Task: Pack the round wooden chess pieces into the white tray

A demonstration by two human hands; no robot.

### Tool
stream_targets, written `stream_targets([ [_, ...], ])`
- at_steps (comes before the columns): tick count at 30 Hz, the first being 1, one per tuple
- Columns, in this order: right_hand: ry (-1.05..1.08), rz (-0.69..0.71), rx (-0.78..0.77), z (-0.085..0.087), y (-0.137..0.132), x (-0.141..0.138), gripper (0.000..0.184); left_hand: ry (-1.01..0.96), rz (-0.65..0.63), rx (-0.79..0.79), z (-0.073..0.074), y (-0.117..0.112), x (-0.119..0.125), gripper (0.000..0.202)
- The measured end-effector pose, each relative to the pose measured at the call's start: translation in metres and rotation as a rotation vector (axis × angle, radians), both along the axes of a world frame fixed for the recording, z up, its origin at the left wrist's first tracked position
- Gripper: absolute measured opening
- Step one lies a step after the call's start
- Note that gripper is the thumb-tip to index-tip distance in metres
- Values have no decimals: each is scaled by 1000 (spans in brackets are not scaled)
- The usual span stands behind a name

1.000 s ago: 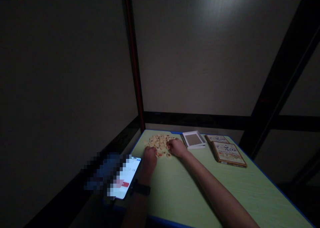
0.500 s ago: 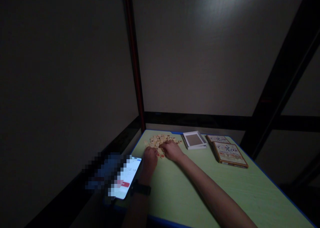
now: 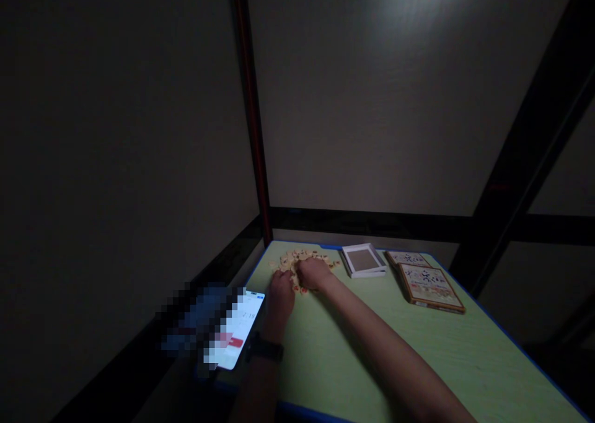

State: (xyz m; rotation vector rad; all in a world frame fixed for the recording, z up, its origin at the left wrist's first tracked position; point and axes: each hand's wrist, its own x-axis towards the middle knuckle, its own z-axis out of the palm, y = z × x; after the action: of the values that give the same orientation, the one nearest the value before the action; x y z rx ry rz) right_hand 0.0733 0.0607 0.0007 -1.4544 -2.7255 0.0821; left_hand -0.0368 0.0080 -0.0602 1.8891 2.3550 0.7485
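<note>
Several small round wooden game pieces (image 3: 292,258) lie in a heap at the far left corner of the green table (image 3: 353,348). My left hand (image 3: 281,293) rests curled at the near edge of the heap. My right hand (image 3: 314,273) lies on top of the pieces, fingers bent over them. The dim light hides whether either hand has a piece in its fingers. A dark watch (image 3: 264,350) sits on my left wrist.
A white shallow box tray (image 3: 363,260) stands right of the pieces. Two printed game boxes (image 3: 430,283) lie further right. A lit phone (image 3: 235,337) lies at the table's left edge. Dark frame bars (image 3: 251,113) and walls close in the table.
My right hand slid left across the pieces toward my left hand, gathering the spread pieces into a tighter heap. The left hand barely moved.
</note>
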Motion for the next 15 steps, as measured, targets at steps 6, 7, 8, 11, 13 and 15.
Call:
stream_targets([
  [6,192,-27,-96,-3,3,1,37,-18,-31,-38,7,-1,0,35],
  [7,253,-34,-115,-5,4,4,38,-22,-32,-40,8,-2,1,35],
  [8,323,-42,-137,-6,6,7,39,-26,-33,-42,10,-3,1,36],
  [11,581,-62,-239,-10,13,21,36,-36,-41,-46,15,-7,3,38],
  [13,779,-72,-362,-14,19,29,29,-39,-44,-47,17,-8,4,39],
  [15,983,-78,-530,-18,23,36,21,-40,-44,-50,17,-9,5,38],
])
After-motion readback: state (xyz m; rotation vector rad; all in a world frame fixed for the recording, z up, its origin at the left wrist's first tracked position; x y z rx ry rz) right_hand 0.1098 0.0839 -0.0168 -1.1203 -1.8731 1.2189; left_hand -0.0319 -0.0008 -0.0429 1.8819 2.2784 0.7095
